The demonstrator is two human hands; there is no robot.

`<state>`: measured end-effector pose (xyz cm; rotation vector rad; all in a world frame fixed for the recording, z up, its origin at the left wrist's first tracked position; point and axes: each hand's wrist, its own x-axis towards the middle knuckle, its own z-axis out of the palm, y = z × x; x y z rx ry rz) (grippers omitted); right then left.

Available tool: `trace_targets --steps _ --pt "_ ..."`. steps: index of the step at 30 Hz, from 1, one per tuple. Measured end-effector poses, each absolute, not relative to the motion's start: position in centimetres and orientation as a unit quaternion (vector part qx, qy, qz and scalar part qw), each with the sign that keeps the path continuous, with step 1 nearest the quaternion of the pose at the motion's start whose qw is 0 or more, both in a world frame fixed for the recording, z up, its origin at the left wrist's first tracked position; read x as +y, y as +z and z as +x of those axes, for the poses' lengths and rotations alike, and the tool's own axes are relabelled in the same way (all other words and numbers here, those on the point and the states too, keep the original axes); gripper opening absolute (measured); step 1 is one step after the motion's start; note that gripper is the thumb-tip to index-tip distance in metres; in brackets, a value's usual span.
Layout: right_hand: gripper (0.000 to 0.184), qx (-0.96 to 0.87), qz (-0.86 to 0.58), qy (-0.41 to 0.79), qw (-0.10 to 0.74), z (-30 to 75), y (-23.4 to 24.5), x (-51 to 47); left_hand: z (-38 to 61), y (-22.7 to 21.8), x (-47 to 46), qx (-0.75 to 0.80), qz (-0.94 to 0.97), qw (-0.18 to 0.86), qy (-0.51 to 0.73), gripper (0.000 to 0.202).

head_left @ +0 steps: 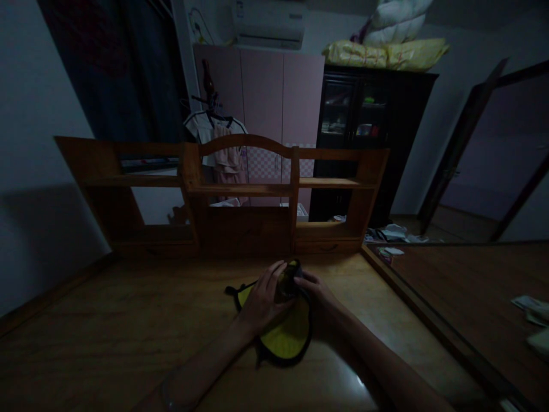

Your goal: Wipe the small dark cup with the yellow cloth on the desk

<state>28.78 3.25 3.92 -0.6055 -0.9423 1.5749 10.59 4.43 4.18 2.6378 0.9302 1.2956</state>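
Note:
A yellow cloth item with black edging (285, 339) lies on the wooden surface in front of me; I cannot make out its exact kind. Its far end is bunched up and dark, raised between my two hands. My left hand (263, 297) grips this bunched part from the left, thumb towards me. From the right, my right hand (316, 289) pinches the edge of the same part with thumb and fingers. A dark strap or tab sticks out on the left, and a small dark tip points towards me. Dim light hides the detail inside the bunch.
A wooden shelf unit (246, 189) stands along the far edge of the wooden surface (128, 332). On the right, a raised wooden rim (412, 303) borders a brown surface with papers or bags (532, 303). Behind are pink wardrobes (261, 97), a dark cabinet (373, 126) and hanging clothes.

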Motion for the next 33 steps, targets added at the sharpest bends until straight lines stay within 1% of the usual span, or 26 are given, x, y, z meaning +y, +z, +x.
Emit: trace_targets --steps 9,17,21,27,33 --pt "0.036 -0.396 -0.228 0.701 0.547 28.7 4.9 2.3 10.7 4.3 4.5 0.341 0.818 0.071 0.457 0.079" --pt "0.031 -0.380 -0.219 0.714 0.545 29.2 4.9 2.7 10.7 4.3 4.5 0.358 0.805 0.068 0.469 0.087" --pt "0.030 -0.385 -0.223 0.719 0.534 29.1 5.2 2.5 10.7 4.3 4.3 0.351 0.806 0.075 0.471 0.086" --pt "0.032 -0.384 -0.217 0.714 0.544 28.8 5.8 1.9 10.6 4.1 4.6 0.345 0.805 0.082 0.475 0.086" --pt "0.034 -0.394 -0.229 0.709 0.538 29.3 5.3 2.6 10.7 4.0 4.7 0.333 0.808 0.072 0.482 0.082"
